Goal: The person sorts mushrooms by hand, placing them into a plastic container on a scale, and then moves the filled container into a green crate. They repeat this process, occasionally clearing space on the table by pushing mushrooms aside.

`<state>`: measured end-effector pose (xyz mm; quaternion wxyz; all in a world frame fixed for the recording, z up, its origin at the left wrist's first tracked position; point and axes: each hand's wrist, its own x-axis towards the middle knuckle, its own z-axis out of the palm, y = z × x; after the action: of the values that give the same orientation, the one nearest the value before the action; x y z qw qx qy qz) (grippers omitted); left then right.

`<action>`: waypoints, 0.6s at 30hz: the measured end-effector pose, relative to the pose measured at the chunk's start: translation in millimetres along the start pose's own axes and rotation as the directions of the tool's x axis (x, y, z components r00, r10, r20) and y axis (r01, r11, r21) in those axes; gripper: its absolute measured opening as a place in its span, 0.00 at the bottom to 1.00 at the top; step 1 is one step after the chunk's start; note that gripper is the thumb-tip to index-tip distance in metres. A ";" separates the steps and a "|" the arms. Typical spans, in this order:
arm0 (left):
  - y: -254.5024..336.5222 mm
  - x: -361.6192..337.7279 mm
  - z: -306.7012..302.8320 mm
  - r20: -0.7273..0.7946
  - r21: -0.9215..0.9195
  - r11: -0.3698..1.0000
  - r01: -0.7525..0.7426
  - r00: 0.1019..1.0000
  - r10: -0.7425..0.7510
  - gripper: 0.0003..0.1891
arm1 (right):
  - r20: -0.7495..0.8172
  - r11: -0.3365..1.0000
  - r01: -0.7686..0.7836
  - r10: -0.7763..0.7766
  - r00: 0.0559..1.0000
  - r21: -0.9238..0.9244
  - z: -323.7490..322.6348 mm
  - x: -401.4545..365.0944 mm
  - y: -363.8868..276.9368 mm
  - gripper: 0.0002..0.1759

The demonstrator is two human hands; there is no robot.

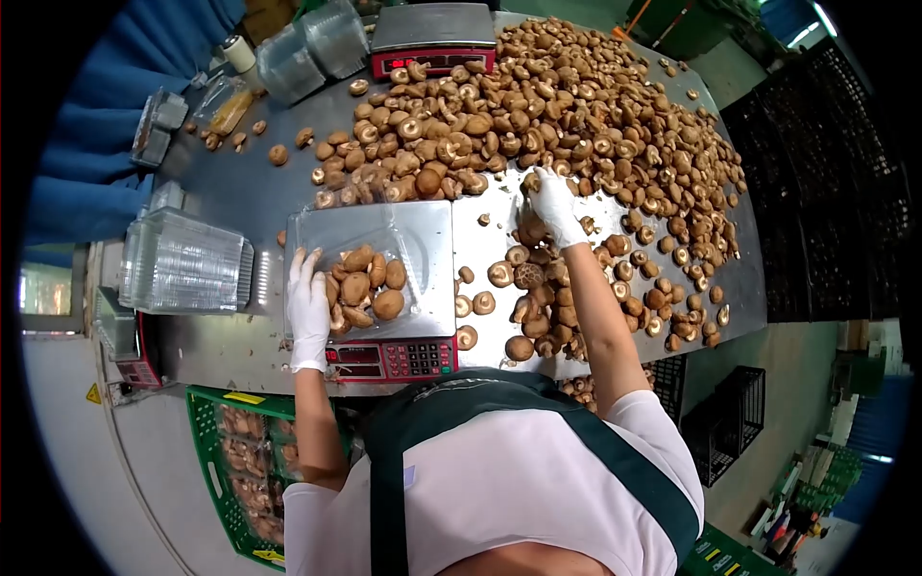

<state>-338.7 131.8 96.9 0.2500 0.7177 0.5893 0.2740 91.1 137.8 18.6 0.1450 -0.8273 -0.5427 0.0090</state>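
On the silver scale (440, 278) sits a clear plastic container (415, 293), lid folded back, with several brown mushrooms (355, 286) inside. My left hand (308, 312), in a white glove, lies along the container's left side with its fingers stretched out beside the mushrooms. To the right, my gloved right hand (555, 206) reaches to the near edge of the big mushroom pile (576, 106). Its fingers are curled at a mushroom (531, 182), partly hidden by the hand. Below that wrist, a smaller group of mushrooms (528, 276) lies on the metal table (488, 250).
Stacked clear containers (182, 264) stand at the left, more (312, 53) at the back. A second scale (432, 29) stands behind the pile. Below the table's front left, a green crate (206, 432) holds packed mushrooms. Black crates (816, 182) are stacked on the right.
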 end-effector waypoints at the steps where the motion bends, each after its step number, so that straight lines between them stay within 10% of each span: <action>1: 2.7 -0.3 0.2 -0.028 -0.013 1.000 -0.005 1.000 0.005 0.19 | 0.035 0.999 0.024 -0.023 0.999 -0.023 12.9 8.6 6.1 0.25; 8: -2.4 -8.7 -11.2 -0.042 -0.250 0.967 -0.044 0.999 0.034 0.18 | 0.181 0.956 -0.134 0.088 0.980 0.260 -10.7 7.3 -17.2 0.23; 10: -3.6 -10.6 -8.7 -0.049 -0.263 0.964 -0.047 0.998 0.035 0.20 | 0.248 0.557 -0.230 0.044 0.968 0.798 -14.9 -7.9 -35.0 0.23; 13: -1.4 -11.3 -7.8 -0.064 -0.247 0.967 -0.064 0.997 0.050 0.20 | 0.457 -0.031 -0.483 -0.277 0.845 0.875 -47.7 -36.0 -83.0 0.26; 18: -5.3 -12.6 -5.0 -0.060 -0.274 0.957 -0.092 0.995 0.079 0.21 | 0.443 -0.218 -0.686 -0.621 0.646 0.694 -70.2 -76.9 -139.9 0.25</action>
<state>-347.8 120.6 95.7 0.3215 0.6937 0.5196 0.3815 -53.6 104.0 109.8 0.4845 -0.2858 -0.2769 0.7791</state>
